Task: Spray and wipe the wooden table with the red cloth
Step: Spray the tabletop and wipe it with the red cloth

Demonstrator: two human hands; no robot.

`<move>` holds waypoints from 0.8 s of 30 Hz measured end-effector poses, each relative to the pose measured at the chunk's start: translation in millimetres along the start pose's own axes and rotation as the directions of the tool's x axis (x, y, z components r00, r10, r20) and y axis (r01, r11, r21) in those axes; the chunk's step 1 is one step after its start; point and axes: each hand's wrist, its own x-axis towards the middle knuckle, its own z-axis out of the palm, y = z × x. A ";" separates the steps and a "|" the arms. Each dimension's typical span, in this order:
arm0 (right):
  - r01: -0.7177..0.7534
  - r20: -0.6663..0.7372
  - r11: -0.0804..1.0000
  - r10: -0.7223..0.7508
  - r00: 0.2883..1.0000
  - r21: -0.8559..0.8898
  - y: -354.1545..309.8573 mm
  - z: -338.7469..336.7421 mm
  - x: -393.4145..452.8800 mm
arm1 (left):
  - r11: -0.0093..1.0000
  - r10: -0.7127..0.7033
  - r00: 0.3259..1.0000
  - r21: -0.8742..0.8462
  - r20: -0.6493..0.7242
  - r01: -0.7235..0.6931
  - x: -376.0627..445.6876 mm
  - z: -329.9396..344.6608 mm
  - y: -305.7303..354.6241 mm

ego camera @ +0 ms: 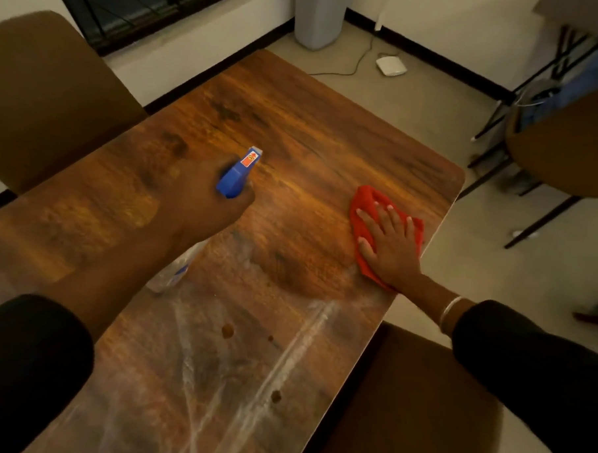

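Over the wooden table (295, 130), spraying with one hand and wiping with the other.

At the right edge my right hand (389, 244) lies flat, fingers straight and spread, pressing the red cloth (367, 198) onto the wood; my left hand (209, 202) is curled round the neck of the blue-headed spray bottle (240, 174), nozzle aimed at the far half. Near me the surface shows pale wet streaks, and a few small brown spots (227, 331) sit among them, so I judge the far half unwiped. I should mist lightly ahead of the cloth, then sweep in long overlapping strokes with even palm pressure. Brown chairs (50, 92) crowd both sides, and my own left forearm crosses the cloth's path.
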 end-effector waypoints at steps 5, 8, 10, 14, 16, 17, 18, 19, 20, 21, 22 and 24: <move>0.385 0.016 0.922 -0.384 0.923 -0.051 -53.0 47.6 -77.2 | 0.995 0.000 1.000 -0.099 -0.019 -0.002 0.3 14.7 11.8; 0.611 0.066 0.788 -0.608 0.792 -0.075 -27.7 51.5 -95.9 | 0.995 0.018 0.999 -0.093 -0.036 -0.021 7.8 23.0 18.2; 0.545 0.061 0.835 -0.542 0.838 -0.073 -2.8 39.0 -73.5 | 0.995 0.033 0.999 -0.092 -0.004 -0.034 11.9 28.4 21.8; 0.068 -0.020 0.997 -0.067 0.998 0.042 50.3 8.6 -5.7 | 0.995 0.049 0.998 -0.085 0.047 -0.045 12.8 43.4 27.0; -0.096 -0.030 0.993 0.099 0.995 0.073 59.9 2.5 14.2 | 0.998 0.041 0.998 -0.053 0.054 -0.038 13.5 54.1 30.2; -0.136 -0.037 0.989 0.138 0.990 0.066 57.9 3.9 17.4 | 0.999 0.025 0.998 -0.046 0.064 -0.022 15.1 60.4 32.7; -0.150 -0.045 0.987 0.153 0.987 0.065 51.7 7.7 15.9 | 0.999 0.005 0.997 -0.048 0.078 -0.002 17.3 66.5 35.9; -0.133 -0.054 0.989 0.136 0.989 0.064 43.6 13.1 8.1 | 0.998 -0.012 0.995 -0.055 0.094 0.017 19.9 72.7 41.0; -0.078 -0.063 0.996 0.081 0.995 0.053 34.2 19.3 -5.0 | 0.998 -0.017 0.994 -0.062 0.110 0.024 23.7 78.6 46.5; 0.014 -0.074 0.999 -0.012 0.997 0.033 24.1 28.4 -21.4 | 0.997 -0.011 0.993 -0.071 0.120 0.019 27.6 83.3 51.6; 0.124 -0.075 0.992 -0.123 0.990 0.016 16.4 37.5 -39.5 | 0.998 0.004 0.992 -0.069 0.123 0.004 32.8 89.1 57.7; 0.329 -0.048 0.944 -0.329 0.943 -0.002 10.4 50.4 -66.9 | 0.998 0.036 0.992 -0.050 0.118 -0.031 42.4 100.0 70.6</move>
